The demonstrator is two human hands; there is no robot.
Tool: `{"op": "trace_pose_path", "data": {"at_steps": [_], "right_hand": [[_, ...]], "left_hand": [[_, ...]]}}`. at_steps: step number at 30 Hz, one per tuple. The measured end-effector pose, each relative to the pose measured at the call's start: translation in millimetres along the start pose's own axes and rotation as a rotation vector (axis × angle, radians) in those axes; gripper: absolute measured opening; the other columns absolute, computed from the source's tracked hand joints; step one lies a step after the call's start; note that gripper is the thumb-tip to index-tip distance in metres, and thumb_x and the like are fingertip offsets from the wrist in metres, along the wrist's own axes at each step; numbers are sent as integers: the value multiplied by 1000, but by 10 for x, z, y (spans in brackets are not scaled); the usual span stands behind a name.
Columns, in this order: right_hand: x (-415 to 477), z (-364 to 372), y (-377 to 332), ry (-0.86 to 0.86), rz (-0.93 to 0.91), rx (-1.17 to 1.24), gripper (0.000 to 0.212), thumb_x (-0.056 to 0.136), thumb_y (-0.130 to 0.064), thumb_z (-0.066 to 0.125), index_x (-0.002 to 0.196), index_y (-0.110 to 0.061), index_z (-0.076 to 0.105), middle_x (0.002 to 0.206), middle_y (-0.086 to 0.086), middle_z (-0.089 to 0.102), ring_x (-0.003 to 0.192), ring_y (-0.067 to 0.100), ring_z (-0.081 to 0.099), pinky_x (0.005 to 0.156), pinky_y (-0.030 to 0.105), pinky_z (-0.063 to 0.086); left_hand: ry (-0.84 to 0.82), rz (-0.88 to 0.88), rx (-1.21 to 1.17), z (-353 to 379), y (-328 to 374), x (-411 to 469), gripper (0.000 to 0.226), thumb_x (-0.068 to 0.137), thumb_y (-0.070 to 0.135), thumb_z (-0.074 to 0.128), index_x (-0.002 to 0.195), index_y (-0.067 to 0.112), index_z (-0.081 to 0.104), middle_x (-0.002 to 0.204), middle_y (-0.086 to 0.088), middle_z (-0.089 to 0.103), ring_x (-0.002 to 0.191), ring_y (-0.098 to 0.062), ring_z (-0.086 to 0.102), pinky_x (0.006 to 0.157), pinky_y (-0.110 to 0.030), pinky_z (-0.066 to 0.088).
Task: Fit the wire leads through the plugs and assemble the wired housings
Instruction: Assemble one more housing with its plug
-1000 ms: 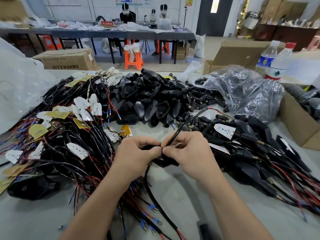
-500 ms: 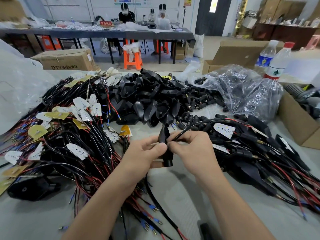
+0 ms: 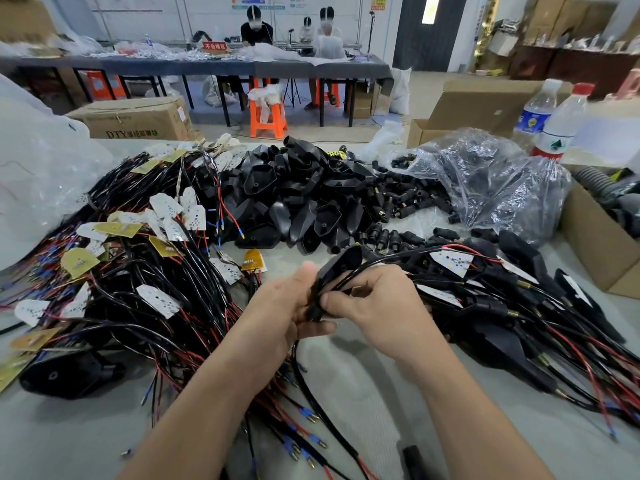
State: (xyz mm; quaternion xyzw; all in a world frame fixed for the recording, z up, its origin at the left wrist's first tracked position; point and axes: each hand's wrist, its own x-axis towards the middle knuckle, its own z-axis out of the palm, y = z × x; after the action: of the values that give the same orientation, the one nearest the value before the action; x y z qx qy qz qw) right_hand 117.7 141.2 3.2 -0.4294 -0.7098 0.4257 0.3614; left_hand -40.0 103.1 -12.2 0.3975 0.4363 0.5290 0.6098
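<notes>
A glossy black plastic housing (image 3: 337,268), teardrop-shaped with a narrow neck at its lower end, stands tilted between the two hands, its broad end up and leaning to the right. A black sheathed wire lead (image 3: 377,263) runs from the neck past the right fingers and away to the right, where it joins a heap of wired housings (image 3: 512,306) carrying white LED boards and red and black leads.

The pale grey counter (image 3: 363,382) is crowded. To the left sprawls a tangle of red and black wire leads with white and yellow boards (image 3: 138,258), many ending in blue-sleeved pins. Behind the hands rises a pile of empty black housings (image 3: 304,192), and beside it a scatter of small black plugs (image 3: 405,202) spilling from a crumpled clear plastic bag (image 3: 485,181). Two plastic water bottles (image 3: 554,123) stand at the far right near an open cardboard box (image 3: 602,244). Beyond the counter the room holds a long dark table with seated people, an orange stool (image 3: 268,114) and a printed brown carton (image 3: 138,121) on the floor.

The left hand (image 3: 280,306) is closed around the lower part of the housing, thumb up along its left side. The right hand (image 3: 377,306) pinches the housing's neck and the lead with its fingertips, just beside the left. Both hover above the counter's near middle.
</notes>
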Motion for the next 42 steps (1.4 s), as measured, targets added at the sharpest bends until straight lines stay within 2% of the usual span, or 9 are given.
{"op": "trace_pose_path", "data": {"at_steps": [4, 8, 11, 15, 19, 27, 34, 37, 42], "right_hand": [[-20, -16, 13, 196, 40, 71, 6, 67, -29, 86, 69, -26, 81, 64, 4, 72, 57, 20, 64, 54, 39, 51], [-2, -23, 36, 302, 26, -26, 14, 58, -31, 88, 65, -28, 76, 59, -17, 67, 54, -1, 57, 52, 14, 39], [15, -93, 29, 122, 42, 97, 15, 68, -39, 78, 73, -25, 80, 63, -13, 69, 59, 3, 62, 57, 23, 49], [54, -170, 107, 373, 151, 112, 48, 74, -63, 68, 61, -17, 72, 50, 6, 48, 45, 10, 39, 41, 23, 33], [93, -132, 86, 454, 188, 432, 37, 93, -35, 70, 58, -21, 69, 55, -7, 61, 49, 5, 57, 56, 26, 50], [80, -105, 35, 513, 151, 578, 36, 96, -27, 69, 60, -21, 75, 67, 3, 59, 55, 6, 49, 50, 16, 42], [52, -57, 16, 503, 84, 404, 26, 88, -22, 73, 64, -16, 76, 80, -13, 75, 72, -1, 62, 77, 27, 45], [56, -39, 15, 411, 55, 395, 26, 86, -10, 73, 60, -10, 74, 92, -19, 76, 89, -11, 66, 78, 17, 46], [26, -8, 13, 276, 48, 100, 34, 85, -25, 78, 61, -2, 70, 59, -3, 57, 56, 5, 46, 60, 27, 36]], "left_hand": [[-225, 2, -34, -109, 47, -13, 46, 97, 19, 57, 142, 10, 60, 133, -14, 69, 116, -24, 70, 83, -23, 58], [-108, 39, -27, -56, -13, 13, 36, 89, 14, 65, 124, 11, 74, 105, -10, 76, 87, -12, 72, 76, -19, 58], [-1, 38, -64, -85, -12, 30, 35, 86, 15, 62, 116, 8, 78, 92, -16, 73, 75, -13, 68, 70, -19, 57], [59, 6, -91, -98, 21, 11, 40, 89, 12, 59, 126, 2, 71, 82, -17, 65, 67, -13, 63, 64, -19, 55], [60, 8, -72, -91, 30, 1, 38, 92, 13, 58, 125, 3, 72, 79, -15, 63, 65, -12, 60, 62, -19, 53], [213, 14, -206, -79, 36, 8, 32, 79, 21, 69, 103, 4, 80, 101, -19, 78, 78, -19, 76, 65, -23, 61], [248, 30, -216, -7, 43, 0, 43, 77, 29, 69, 110, 1, 74, 104, -21, 77, 78, -19, 77, 64, -24, 61], [237, 45, -192, 15, 37, -5, 42, 77, 29, 70, 109, 3, 77, 102, -20, 78, 77, -17, 75, 67, -23, 60], [160, 90, -127, 9, 47, -33, 30, 78, 22, 70, 104, 13, 83, 104, -16, 78, 83, -17, 75, 72, -20, 59]]}}
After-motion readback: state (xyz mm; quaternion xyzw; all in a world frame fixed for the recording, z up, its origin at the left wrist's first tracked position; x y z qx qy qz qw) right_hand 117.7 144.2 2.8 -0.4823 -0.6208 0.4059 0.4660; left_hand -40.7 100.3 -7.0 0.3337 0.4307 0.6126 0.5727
